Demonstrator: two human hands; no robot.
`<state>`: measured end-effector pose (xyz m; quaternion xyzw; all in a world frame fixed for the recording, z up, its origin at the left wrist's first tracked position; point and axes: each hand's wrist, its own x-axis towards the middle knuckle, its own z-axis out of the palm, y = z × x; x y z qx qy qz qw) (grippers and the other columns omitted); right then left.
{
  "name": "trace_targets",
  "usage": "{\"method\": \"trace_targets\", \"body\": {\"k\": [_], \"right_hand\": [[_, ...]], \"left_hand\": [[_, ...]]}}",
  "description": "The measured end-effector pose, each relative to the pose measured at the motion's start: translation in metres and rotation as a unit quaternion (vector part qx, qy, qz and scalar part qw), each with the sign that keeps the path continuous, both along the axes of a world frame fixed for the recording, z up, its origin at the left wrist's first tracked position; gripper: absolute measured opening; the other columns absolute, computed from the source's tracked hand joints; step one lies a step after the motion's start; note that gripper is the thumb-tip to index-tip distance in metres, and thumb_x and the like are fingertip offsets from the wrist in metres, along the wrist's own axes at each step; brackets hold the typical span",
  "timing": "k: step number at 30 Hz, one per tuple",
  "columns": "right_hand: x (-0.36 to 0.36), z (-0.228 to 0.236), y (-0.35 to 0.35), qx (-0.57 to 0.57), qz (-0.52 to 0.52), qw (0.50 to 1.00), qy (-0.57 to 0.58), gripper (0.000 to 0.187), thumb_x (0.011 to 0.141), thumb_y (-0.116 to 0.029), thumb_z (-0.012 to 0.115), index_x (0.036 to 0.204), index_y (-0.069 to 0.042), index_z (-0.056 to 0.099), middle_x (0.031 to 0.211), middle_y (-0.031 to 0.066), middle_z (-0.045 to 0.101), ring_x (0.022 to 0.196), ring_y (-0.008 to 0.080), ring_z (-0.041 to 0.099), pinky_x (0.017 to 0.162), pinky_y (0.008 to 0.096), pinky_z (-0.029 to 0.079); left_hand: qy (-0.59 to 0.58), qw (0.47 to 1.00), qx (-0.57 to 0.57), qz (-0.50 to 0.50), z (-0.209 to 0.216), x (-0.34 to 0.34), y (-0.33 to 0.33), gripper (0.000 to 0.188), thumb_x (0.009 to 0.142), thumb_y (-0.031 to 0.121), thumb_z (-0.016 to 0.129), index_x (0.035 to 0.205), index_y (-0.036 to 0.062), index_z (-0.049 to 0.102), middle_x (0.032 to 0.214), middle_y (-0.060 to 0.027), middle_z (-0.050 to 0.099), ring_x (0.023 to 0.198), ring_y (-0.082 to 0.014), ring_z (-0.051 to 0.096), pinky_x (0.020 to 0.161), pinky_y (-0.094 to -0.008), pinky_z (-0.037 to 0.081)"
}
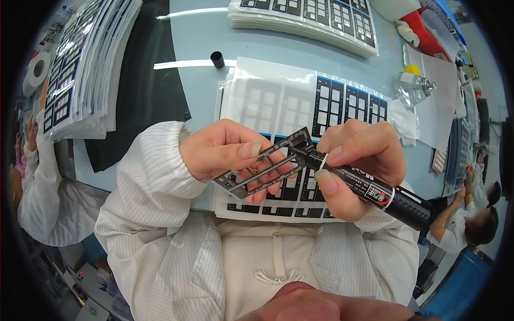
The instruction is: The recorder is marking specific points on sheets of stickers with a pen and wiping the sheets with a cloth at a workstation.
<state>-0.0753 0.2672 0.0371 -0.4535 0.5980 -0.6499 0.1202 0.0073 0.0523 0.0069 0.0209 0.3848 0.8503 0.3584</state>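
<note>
Two hands work above the sheet stack [257, 72]: the left hand [225, 152] pinches a dark slotted frame [272, 169], thumb on top, fingers beneath; the right hand [364, 166] closes thumb and fingers round a black marker [375, 190]. I'd judge the step to be inking the frame's edge; the next move probably calls for a steady frame and a light stroke. The frame slants over the stack's left part, reaching out of the left grip toward the marker's tip; whether they touch, I can't tell.
</note>
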Motion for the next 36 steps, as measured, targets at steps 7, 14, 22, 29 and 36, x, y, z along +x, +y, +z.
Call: {"method": "trace_targets", "body": {"k": [7,14,22,29,36], "right_hand": [[-0.0004,-0.0005,-0.0006,0.004,-0.001,1.000,0.006,0.024,0.070,0.002,0.063,0.087,0.001,0.045,0.065,0.0054,0.046,0.051,0.0109,0.041,0.050,0.0268,0.036],[-0.0013,-0.0007,0.0000,0.013,0.001,1.000,0.028,0.025,0.071,0.000,0.063,0.087,0.000,0.044,0.065,0.0058,0.047,0.052,0.0113,0.042,0.051,0.0271,0.037],[-0.0011,0.0004,-0.0002,0.013,-0.003,0.999,0.030,0.025,0.072,0.000,0.064,0.087,0.000,0.044,0.066,0.0062,0.048,0.052,0.0110,0.042,0.050,0.0265,0.038],[-0.0002,0.0010,-0.0009,0.015,-0.007,0.999,0.031,0.025,0.072,-0.001,0.064,0.087,0.000,0.044,0.065,0.0062,0.048,0.051,0.0111,0.042,0.050,0.0266,0.038],[0.0015,0.0026,-0.0007,0.020,-0.010,0.999,0.023,0.025,0.072,0.000,0.064,0.087,0.000,0.044,0.065,0.0062,0.047,0.052,0.0113,0.042,0.051,0.0272,0.037]], "left_hand": [[0.004,1.000,0.006,-0.003,-0.0018,0.0002,-0.0005,0.058,0.089,0.046,0.053,0.114,-0.0059,0.055,0.091,-0.0169,0.063,0.071,-0.0209,0.062,0.065,-0.0303,0.051],[0.010,1.000,0.002,-0.006,-0.0012,0.0003,-0.0009,0.059,0.089,0.046,0.053,0.115,-0.0063,0.055,0.091,-0.0166,0.063,0.071,-0.0206,0.062,0.066,-0.0304,0.051],[0.007,1.000,0.017,-0.006,-0.0002,0.0001,-0.0006,0.057,0.089,0.044,0.054,0.115,-0.0071,0.054,0.091,-0.0166,0.063,0.070,-0.0209,0.062,0.065,-0.0308,0.051],[0.010,1.000,0.004,-0.004,0.0014,0.0004,-0.0014,0.057,0.090,0.043,0.053,0.114,-0.0076,0.054,0.090,-0.0163,0.063,0.069,-0.0204,0.063,0.065,-0.0309,0.051],[0.015,1.000,-0.003,-0.007,0.0026,0.0005,-0.0016,0.056,0.090,0.043,0.053,0.114,-0.0072,0.055,0.090,-0.0163,0.063,0.069,-0.0203,0.063,0.065,-0.0308,0.051]]}}
